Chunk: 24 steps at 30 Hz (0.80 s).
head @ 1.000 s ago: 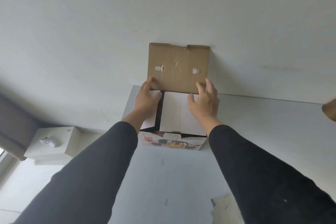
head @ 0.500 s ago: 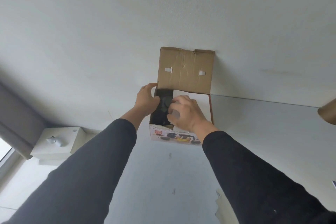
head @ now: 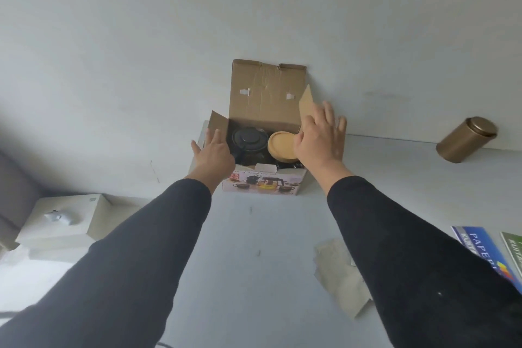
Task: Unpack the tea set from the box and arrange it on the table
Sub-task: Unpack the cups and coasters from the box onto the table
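We see the box [head: 264,183] mouth open from above: back flap [head: 267,90] upright, side flaps [head: 219,123] splayed out under our left hand [head: 213,154] and right hand [head: 320,141]. Inside, black teapot lid [head: 250,138] and wooden lid [head: 281,144] fill the opening, touching. Table [head: 254,248] in front of the box is bare; gold canister [head: 466,140] well right.
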Tool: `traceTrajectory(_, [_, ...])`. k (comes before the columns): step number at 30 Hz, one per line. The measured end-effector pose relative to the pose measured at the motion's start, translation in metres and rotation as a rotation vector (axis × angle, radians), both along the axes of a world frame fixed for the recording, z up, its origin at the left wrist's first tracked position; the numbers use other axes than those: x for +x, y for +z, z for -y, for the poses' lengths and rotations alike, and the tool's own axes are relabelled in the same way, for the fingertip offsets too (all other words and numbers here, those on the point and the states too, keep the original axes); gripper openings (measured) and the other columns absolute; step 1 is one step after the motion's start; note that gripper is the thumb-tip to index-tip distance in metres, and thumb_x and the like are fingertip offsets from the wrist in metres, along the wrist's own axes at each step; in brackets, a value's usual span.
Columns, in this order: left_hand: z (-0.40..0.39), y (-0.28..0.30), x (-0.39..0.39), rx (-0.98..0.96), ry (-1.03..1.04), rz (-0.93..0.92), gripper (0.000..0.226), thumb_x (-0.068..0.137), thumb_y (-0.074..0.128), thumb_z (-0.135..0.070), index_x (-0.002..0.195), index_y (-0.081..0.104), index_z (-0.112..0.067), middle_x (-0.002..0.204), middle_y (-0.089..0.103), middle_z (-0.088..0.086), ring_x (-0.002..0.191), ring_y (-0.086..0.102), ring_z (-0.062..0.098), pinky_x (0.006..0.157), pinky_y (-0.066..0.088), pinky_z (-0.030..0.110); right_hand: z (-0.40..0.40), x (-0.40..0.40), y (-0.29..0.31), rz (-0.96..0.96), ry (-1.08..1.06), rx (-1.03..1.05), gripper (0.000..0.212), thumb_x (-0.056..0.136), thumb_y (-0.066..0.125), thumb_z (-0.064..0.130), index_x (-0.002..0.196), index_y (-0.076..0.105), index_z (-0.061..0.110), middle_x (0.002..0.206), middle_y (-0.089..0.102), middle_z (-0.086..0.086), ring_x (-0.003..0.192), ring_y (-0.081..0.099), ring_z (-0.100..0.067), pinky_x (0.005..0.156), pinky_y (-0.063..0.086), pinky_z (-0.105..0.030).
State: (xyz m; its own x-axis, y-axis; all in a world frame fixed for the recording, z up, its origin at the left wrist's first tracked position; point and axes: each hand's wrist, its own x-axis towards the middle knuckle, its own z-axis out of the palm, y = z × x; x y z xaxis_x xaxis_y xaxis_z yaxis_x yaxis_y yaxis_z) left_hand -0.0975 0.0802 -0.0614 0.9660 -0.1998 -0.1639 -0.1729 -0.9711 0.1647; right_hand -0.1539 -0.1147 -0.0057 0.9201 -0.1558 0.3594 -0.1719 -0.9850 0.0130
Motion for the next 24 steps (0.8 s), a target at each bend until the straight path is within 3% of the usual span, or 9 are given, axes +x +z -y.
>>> traceTrajectory(2, [0.003, -0.005, -0.005, 0.018, 0.004, -0.011, 0.047, 0.098, 0.036, -0.025, 0.140, 0.039, -0.005, 0.157, 0.014, 0.008, 0.148, -0.001, 0.028, 0.116, 0.004, 0.058, 0.008, -0.009, 0.000, -0.057, -0.099, -0.006, 0.033, 0.086, 0.049, 0.022, 0.112, 0.061, 0.005, 0.146, 0.037, -0.011, 0.144, 0.014, -0.029, 0.110, 0.018, -0.054])
traceTrajectory(4, [0.005, -0.008, -0.008, 0.019, 0.010, -0.028, 0.045, 0.098, 0.035, -0.031, 0.135, 0.045, -0.008, 0.152, 0.024, 0.010, 0.145, 0.010, 0.029, 0.116, 0.006, 0.058, 0.013, -0.016, -0.006, -0.134, -0.178, 0.002, 0.037, 0.086, 0.048, 0.024, 0.115, 0.060, 0.006, 0.142, 0.041, -0.011, 0.145, 0.007, -0.029, 0.112, 0.008, -0.059])
traceTrajectory(9, [0.012, -0.006, -0.012, -0.024, 0.040, -0.100, 0.048, 0.097, 0.034, -0.035, 0.141, 0.037, -0.015, 0.145, 0.035, 0.011, 0.135, 0.033, 0.030, 0.113, 0.009, 0.061, 0.019, -0.027, -0.031, -0.358, -0.307, 0.060, 0.042, 0.091, 0.043, 0.036, 0.122, 0.058, 0.012, 0.136, 0.051, -0.008, 0.145, 0.007, -0.029, 0.110, 0.001, -0.064])
traceTrajectory(11, [0.014, -0.006, -0.010, -0.043, 0.050, -0.089, 0.052, 0.097, 0.038, -0.039, 0.144, 0.032, -0.018, 0.144, 0.037, 0.012, 0.134, 0.035, 0.031, 0.113, 0.016, 0.058, 0.018, -0.025, -0.040, -0.460, -0.288, 0.134, 0.044, 0.093, 0.039, 0.039, 0.127, 0.054, 0.015, 0.134, 0.052, -0.007, 0.142, 0.019, -0.028, 0.110, 0.008, -0.061])
traceTrajectory(14, [0.019, -0.010, -0.006, -0.070, 0.070, -0.088, 0.061, 0.094, 0.046, -0.041, 0.147, 0.026, -0.018, 0.144, 0.036, 0.014, 0.133, 0.035, 0.032, 0.110, 0.030, 0.049, 0.017, -0.020, -0.048, -0.543, -0.243, 0.292, 0.045, 0.095, 0.039, 0.044, 0.126, 0.050, 0.013, 0.124, 0.056, -0.010, 0.120, 0.045, -0.029, 0.101, 0.030, -0.045])
traceTrajectory(16, [0.021, -0.009, -0.005, -0.092, 0.056, 0.010, 0.061, 0.090, 0.057, -0.038, 0.143, 0.034, -0.018, 0.141, 0.038, 0.011, 0.131, 0.036, 0.030, 0.106, 0.037, 0.044, 0.018, -0.014, -0.051, -0.475, -0.202, 0.311, 0.044, 0.094, 0.042, 0.044, 0.120, 0.052, 0.009, 0.119, 0.058, -0.011, 0.112, 0.049, -0.030, 0.091, 0.037, -0.040])
traceTrajectory(19, [0.027, -0.002, -0.001, -0.075, -0.137, 0.197, 0.048, 0.084, 0.069, -0.027, 0.128, 0.053, -0.018, 0.129, 0.048, 0.006, 0.120, 0.046, 0.025, 0.095, 0.042, 0.035, 0.024, 0.000, -0.055, -0.312, -0.096, 0.290, 0.047, 0.089, 0.053, 0.042, 0.121, 0.051, 0.008, 0.120, 0.055, -0.010, 0.112, 0.049, -0.029, 0.088, 0.042, -0.037])
traceTrajectory(22, [0.040, 0.008, 0.008, 0.000, -0.254, 0.046, 0.037, 0.085, 0.069, -0.019, 0.122, 0.062, -0.021, 0.120, 0.059, 0.002, 0.107, 0.059, 0.024, 0.085, 0.051, 0.030, 0.024, 0.019, -0.059, -0.278, 0.041, 0.353, 0.063, 0.081, 0.065, 0.043, 0.130, 0.046, 0.010, 0.130, 0.049, -0.007, 0.115, 0.049, -0.028, 0.092, 0.044, -0.037])
traceTrajectory(24, [0.048, 0.013, 0.014, 0.093, -0.314, -0.093, 0.038, 0.086, 0.070, -0.023, 0.123, 0.062, -0.021, 0.120, 0.064, 0.002, 0.107, 0.061, 0.023, 0.091, 0.053, 0.034, 0.022, 0.031, -0.062, -0.301, 0.074, 0.374, 0.072, 0.075, 0.069, 0.048, 0.132, 0.044, 0.013, 0.135, 0.045, -0.004, 0.118, 0.048, -0.028, 0.095, 0.046, -0.039])
